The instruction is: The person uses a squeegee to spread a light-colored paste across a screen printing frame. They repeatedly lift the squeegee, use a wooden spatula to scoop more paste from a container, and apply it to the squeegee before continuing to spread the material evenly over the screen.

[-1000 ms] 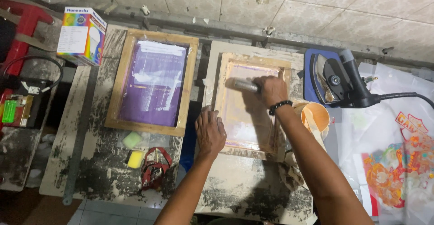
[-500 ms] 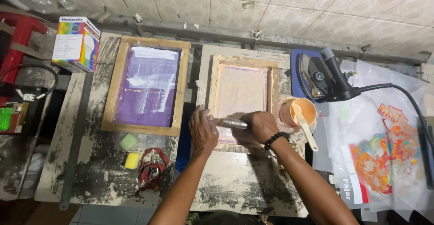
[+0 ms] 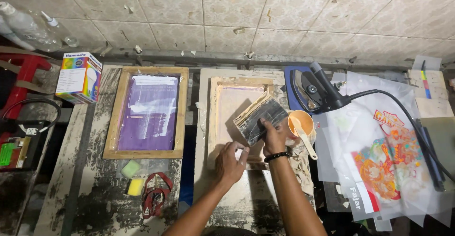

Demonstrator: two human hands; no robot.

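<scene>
You hold a squeegee tilted up over the small wooden screen frame.

Your right hand [image 3: 273, 139] has its fingers clamped on the squeegee [image 3: 259, 116], lifted above the frame [image 3: 213, 122] on the tabletop [image 3: 246, 203]. Your left hand [image 3: 230, 161] presses on the frame's near edge, fingers loosely curled. An orange cup [image 3: 302, 122] with a spoon sits just beside your right hand; a purple screen [image 3: 148, 112] lies further left.

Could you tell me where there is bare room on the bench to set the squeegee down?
Bare board lies below the pale screen frame, beside the left hand, and below the purple screen frame left of the sponges. Right of the orange cup is crowded.
</scene>
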